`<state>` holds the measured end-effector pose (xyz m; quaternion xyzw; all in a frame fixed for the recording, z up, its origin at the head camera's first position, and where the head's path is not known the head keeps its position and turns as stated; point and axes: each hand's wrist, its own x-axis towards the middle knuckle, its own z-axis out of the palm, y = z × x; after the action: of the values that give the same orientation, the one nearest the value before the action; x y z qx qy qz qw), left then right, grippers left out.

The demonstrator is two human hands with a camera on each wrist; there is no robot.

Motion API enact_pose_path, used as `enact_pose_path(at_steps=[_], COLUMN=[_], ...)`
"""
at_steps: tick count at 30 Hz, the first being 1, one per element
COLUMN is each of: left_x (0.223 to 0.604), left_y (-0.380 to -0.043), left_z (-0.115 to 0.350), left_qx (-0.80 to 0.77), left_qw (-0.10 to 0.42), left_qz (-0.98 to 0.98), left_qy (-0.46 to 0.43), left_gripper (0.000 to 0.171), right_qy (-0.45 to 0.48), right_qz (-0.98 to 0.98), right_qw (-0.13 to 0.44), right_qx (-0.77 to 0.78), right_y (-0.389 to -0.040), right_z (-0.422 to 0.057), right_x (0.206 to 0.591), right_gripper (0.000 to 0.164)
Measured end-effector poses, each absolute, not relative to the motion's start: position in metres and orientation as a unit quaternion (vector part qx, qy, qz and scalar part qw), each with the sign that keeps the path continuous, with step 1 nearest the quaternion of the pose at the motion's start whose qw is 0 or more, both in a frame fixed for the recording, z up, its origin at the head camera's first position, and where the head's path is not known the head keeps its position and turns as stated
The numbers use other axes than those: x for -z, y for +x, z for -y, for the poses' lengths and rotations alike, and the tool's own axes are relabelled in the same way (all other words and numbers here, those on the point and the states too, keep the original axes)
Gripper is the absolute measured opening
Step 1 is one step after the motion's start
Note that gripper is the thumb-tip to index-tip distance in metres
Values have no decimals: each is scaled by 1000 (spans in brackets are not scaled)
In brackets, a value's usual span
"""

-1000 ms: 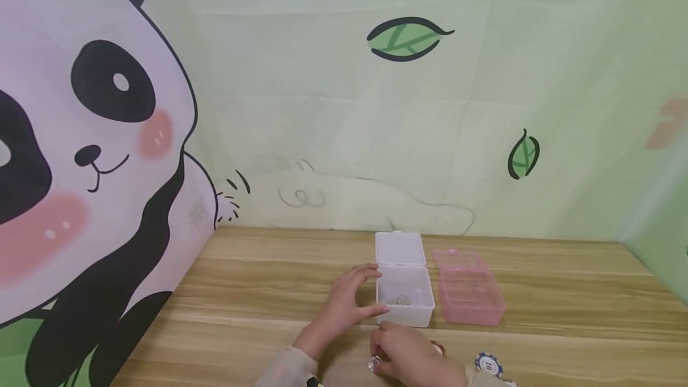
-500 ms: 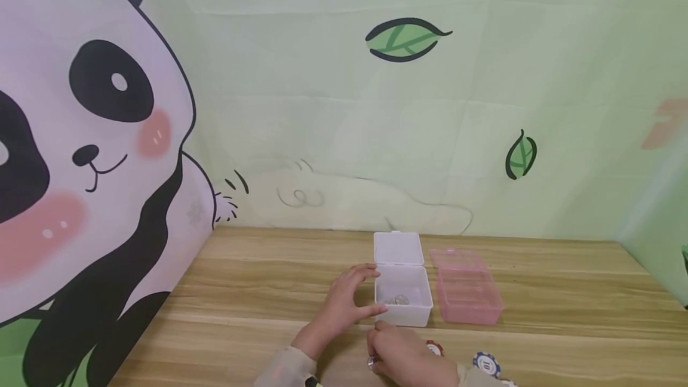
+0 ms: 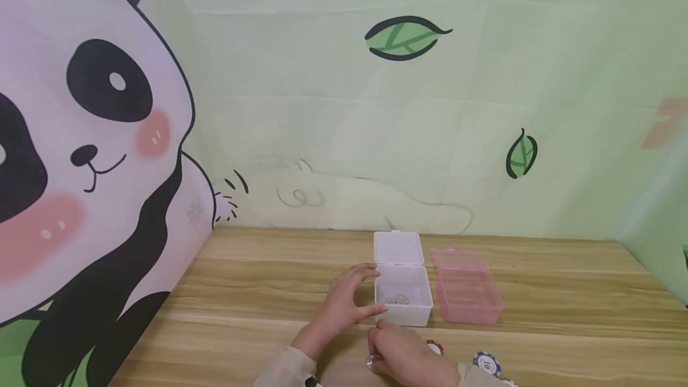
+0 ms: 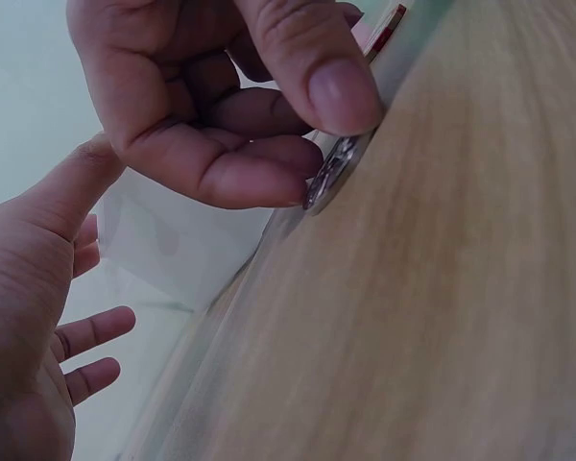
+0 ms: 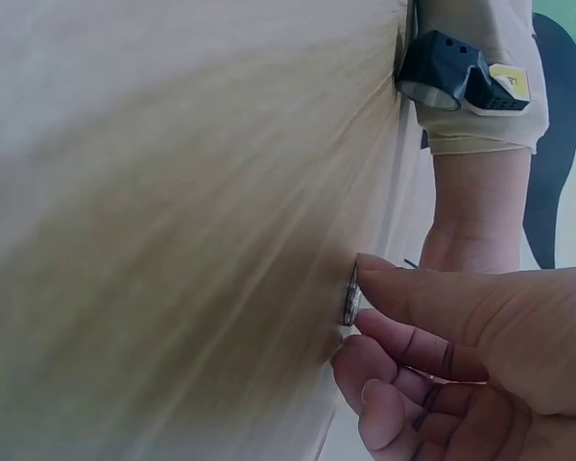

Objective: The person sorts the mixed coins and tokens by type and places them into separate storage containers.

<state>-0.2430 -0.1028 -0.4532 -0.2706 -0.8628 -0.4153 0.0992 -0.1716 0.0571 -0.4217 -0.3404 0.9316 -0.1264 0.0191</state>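
A silver coin [image 3: 371, 362] lies low at the table, pinched between the thumb and fingers of my right hand [image 3: 404, 352]. The left wrist view shows the coin [image 4: 334, 175] tilted, its lower edge right at the wood. My left hand [image 3: 344, 304] touches the left side of an open white plastic box [image 3: 404, 316], fingers spread along the rim and thumb at the front corner. Inside that box lie a few silver coins [image 3: 400, 300].
An open pink translucent box [image 3: 473, 309] stands right of the white one. Beside my right wrist, a red poker chip [image 3: 434, 347] and a blue poker chip [image 3: 487, 364] lie on the wooden table [image 3: 258, 291]. A panda-printed cloth [image 3: 333, 124] hangs behind.
The fingers of my right hand have closed in around the coin, covering more of it than a second ago. My left hand stays at the white box.
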Motion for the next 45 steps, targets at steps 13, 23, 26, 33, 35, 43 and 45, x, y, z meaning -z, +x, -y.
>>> enact_pose_path(at_steps=[13, 23, 26, 33, 35, 43, 45], left_x=[452, 452, 451, 450, 449, 449, 449], left_y=[-244, -241, -241, -241, -241, -241, -241], left_z=[103, 103, 103, 103, 103, 102, 103], left_qx=[414, 421, 423, 421, 423, 422, 423], left_qw=[93, 96, 97, 99, 98, 95, 95], left_qz=[865, 860, 859, 860, 859, 860, 860], left_qy=[-269, -271, -273, -272, -272, -271, -271], left_gripper=[56, 57, 57, 56, 56, 57, 57], right_qy=[-340, -343, -350, -359, -358, -362, -365], right_qz=[-936, -931, -926, -919, -919, -911, -908], right_qw=[8, 23, 18, 18, 21, 51, 56], right_qx=[90, 120, 141, 162, 162, 192, 200], right_y=[-170, -172, -173, -175, -176, -179, -179], right_z=[-54, -56, -56, -58, -58, -61, -61], right_x=[420, 421, 421, 421, 421, 419, 418], right_gripper=[18, 18, 18, 22, 23, 22, 22])
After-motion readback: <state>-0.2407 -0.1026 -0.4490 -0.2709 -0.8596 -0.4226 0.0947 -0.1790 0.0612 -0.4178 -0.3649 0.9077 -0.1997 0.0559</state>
